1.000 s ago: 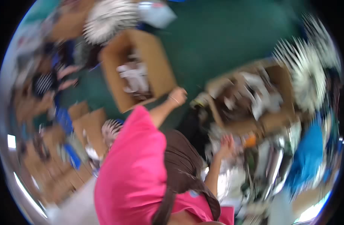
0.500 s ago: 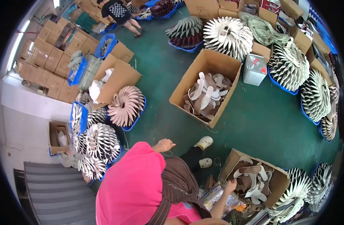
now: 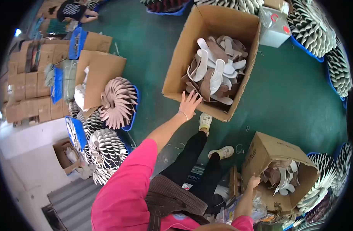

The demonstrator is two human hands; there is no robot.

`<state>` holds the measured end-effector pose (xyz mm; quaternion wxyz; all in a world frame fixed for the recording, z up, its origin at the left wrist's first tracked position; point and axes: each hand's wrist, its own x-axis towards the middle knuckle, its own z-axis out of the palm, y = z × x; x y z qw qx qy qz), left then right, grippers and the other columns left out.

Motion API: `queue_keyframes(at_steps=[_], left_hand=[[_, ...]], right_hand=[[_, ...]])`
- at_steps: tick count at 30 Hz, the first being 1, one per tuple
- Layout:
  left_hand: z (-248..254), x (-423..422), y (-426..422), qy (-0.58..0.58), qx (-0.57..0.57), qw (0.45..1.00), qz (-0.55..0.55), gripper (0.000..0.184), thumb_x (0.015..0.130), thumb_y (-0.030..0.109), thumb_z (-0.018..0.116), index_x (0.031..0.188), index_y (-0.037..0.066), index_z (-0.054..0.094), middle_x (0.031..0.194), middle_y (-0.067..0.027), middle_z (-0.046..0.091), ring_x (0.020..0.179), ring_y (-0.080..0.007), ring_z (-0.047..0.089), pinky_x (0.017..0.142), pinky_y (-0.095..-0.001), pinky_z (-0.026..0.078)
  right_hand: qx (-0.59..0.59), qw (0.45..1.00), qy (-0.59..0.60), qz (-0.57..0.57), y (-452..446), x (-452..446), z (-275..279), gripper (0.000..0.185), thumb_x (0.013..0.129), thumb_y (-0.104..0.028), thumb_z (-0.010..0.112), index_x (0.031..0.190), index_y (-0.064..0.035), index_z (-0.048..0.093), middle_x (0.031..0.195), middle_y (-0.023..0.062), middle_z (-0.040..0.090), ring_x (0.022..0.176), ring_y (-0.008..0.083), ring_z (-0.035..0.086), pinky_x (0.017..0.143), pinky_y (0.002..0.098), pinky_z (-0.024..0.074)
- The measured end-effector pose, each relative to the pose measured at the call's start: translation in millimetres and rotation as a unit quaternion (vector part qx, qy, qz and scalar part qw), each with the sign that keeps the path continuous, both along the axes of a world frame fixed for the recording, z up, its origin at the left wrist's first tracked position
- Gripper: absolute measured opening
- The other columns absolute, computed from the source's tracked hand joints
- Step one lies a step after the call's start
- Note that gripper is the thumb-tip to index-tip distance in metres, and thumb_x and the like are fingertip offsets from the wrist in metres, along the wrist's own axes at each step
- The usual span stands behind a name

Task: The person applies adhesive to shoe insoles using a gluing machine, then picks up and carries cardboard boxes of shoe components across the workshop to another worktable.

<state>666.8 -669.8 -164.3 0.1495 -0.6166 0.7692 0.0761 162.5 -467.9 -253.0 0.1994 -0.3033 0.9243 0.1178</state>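
Cardboard on both hands

Big box (image 3: 178, 69), upper centre; smaller box (image 3: 283, 147), lower right. Left hand (image 3: 188, 104) spread wide at the big rim, right hand (image 3: 253, 181) curled narrow on the smaller edge. Shoe parts (image 3: 217, 77) inside both. Looks like box-handling; pulling needs left fingers curled.

Two cardboard boxes (image 3: 230, 27) of shoe pieces (image 3: 216, 79), two pale clogs (image 3: 224, 152), one silver can (image 3: 273, 32), one distant person (image 3: 72, 10)

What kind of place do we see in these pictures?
Probably a shoe-parts workshop: a brown cardboard box of white and brown sole-shaped pieces, pale pieces fanned in rings, and stacked brown cartons.
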Motion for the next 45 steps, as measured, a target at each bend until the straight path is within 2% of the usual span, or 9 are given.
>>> queue_keyframes(at_steps=[3,4,9,11,15,19,23,36,45], left_hand=[[-60.4,32.6,-17.4,0.071,0.224,0.967,0.099,0.027,0.079,0.019,0.06,0.104,0.008,0.064,0.106,-0.0141,0.064,0.105,-0.0269,0.06,0.083,-0.0426,0.05],[-78.4,40.9,-4.4,0.06,0.059,0.996,0.038,0.014,0.08,0.015,0.053,0.077,0.01,0.066,0.08,-0.0088,0.067,0.073,-0.027,0.067,0.062,-0.042,0.053],[-24.5,58.0,-18.2,0.107,0.076,0.991,-0.003,0.015,0.077,0.016,0.055,0.084,0.009,0.066,0.087,-0.0069,0.064,0.085,-0.0237,0.065,0.065,-0.0376,0.053],[3.0,74.3,-30.6,0.143,-0.023,0.989,0.004,0.015,0.074,0.019,0.059,0.086,0.016,0.066,0.083,0.0003,0.063,0.086,-0.0189,0.06,0.074,-0.0355,0.046],[97.1,100.1,-68.9,0.171,-0.092,0.981,0.022,0.011,0.077,0.029,0.061,0.078,0.018,0.061,0.076,0.0033,0.06,0.083,-0.0154,0.056,0.07,-0.0339,0.04],[176.4,120.4,-87.0,0.265,-0.118,0.957,0.004,0.012,0.075,0.026,0.063,0.074,0.015,0.059,0.072,-0.0019,0.061,0.076,-0.0216,0.061,0.066,-0.0385,0.043],[258.6,139.8,-73.4,0.282,-0.096,0.955,-0.008,0.017,0.075,0.028,0.063,0.07,0.012,0.058,0.066,-0.0066,0.06,0.067,-0.0274,0.062,0.056,-0.0422,0.046],[446.5,308.7,-37.9,0.265,-0.187,0.946,0.0,0.02,0.079,0.028,0.062,0.068,0.013,0.054,0.06,-0.0033,0.054,0.059,-0.0208,0.058,0.055,-0.0341,0.045],[546.2,450.1,-73.0,0.302,-0.231,0.925,0.005,0.019,0.078,0.025,0.062,0.069,0.01,0.054,0.061,-0.0065,0.058,0.06,-0.0255,0.06,0.052,-0.0372,0.046]], right_hand=[[0.023,1.0,0.0,0.017,-12.5,23.3,7.8,0.045,0.079,-0.038,0.067,0.083,0.0056,0.06,0.085,0.0265,0.064,0.081,0.0423,0.062,0.07,0.0487,0.0494],[0.008,0.999,0.01,0.034,-18.3,35.3,11.5,0.047,0.079,-0.039,0.068,0.083,0.0071,0.061,0.083,0.0263,0.064,0.078,0.0417,0.063,0.068,0.0482,0.0497],[-0.025,0.999,-0.015,0.046,-92.2,96.2,65.3,0.042,0.08,-0.032,0.068,0.092,0.008,0.063,0.09,0.0247,0.064,0.084,0.0387,0.063,0.073,0.0457,0.049],[-0.039,0.994,-0.039,0.096,-108.8,109.2,72.2,0.039,0.078,-0.027,0.068,0.098,0.0063,0.063,0.093,0.0241,0.064,0.089,0.0383,0.061,0.076,0.0447,0.0482],[-0.083,0.985,-0.057,0.137,-142.2,156.2,116.3,0.036,0.078,-0.024,0.068,0.09,0.0099,0.061,0.089,0.0266,0.063,0.084,0.0407,0.062,0.074,0.046,0.0487],[-0.042,0.992,-0.047,0.109,-176.9,166.8,168.2,0.031,0.079,-0.018,0.066,0.097,0.0072,0.062,0.094,0.0237,0.062,0.088,0.0346,0.062,0.077,0.041,0.0489],[-0.173,0.96,-0.027,0.22,-177.7,136.4,151.4,0.045,0.075,-0.042,0.065,0.073,0.0022,0.067,0.067,0.0181,0.064,0.058,0.033,0.062,0.051,0.044,0.0494],[-0.178,0.955,-0.14,0.191,-250.3,376.5,298.1,0.035,0.076,-0.031,0.065,0.081,0.0035,0.066,0.074,0.0161,0.064,0.065,0.0286,0.06,0.057,0.0395,0.0486],[-0.268,0.919,-0.214,0.197,-318.7,530.9,430.9,0.029,0.077,-0.023,0.065,0.087,0.0045,0.065,0.079,0.0147,0.063,0.069,0.0255,0.059,0.061,0.0364,0.048]])
